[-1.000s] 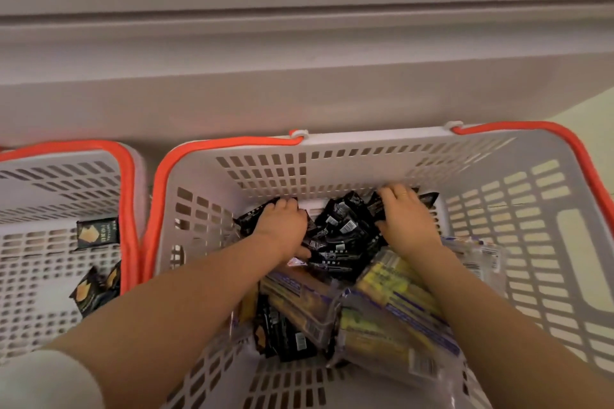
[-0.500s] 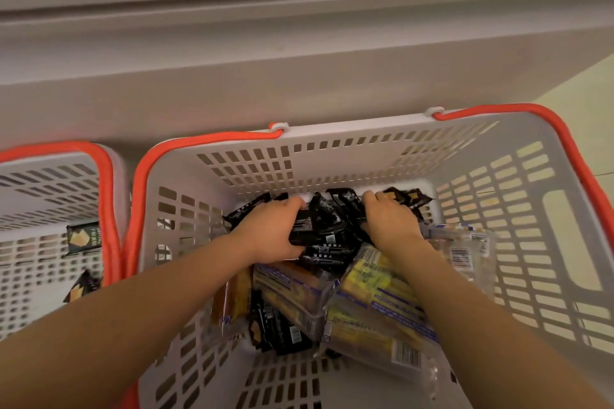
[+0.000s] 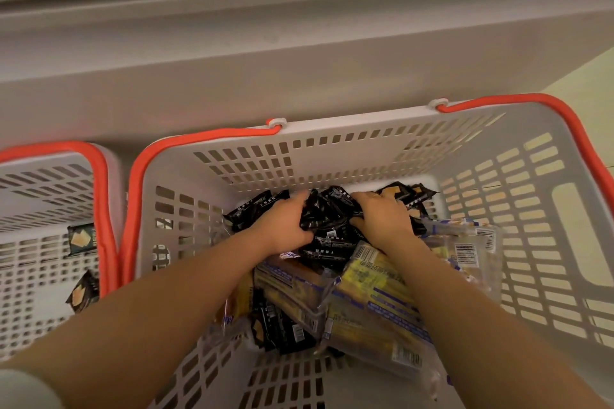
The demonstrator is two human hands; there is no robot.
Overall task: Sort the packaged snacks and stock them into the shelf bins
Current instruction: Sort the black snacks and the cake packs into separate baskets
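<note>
Both hands, left hand [image 3: 285, 226] and right hand [image 3: 382, 219], clutched a heap of black snack packets [image 3: 327, 219] at the grey basket's [image 3: 332, 156] far wall. Yellow-labelled clear packs [image 3: 372, 292] lay just nearer.

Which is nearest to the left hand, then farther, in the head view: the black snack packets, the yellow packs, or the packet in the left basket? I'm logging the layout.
1. black snack packets: gripped by the left hand.
2. yellow packs: just toward the person, right.
3. packet in the left basket: far left.
</note>
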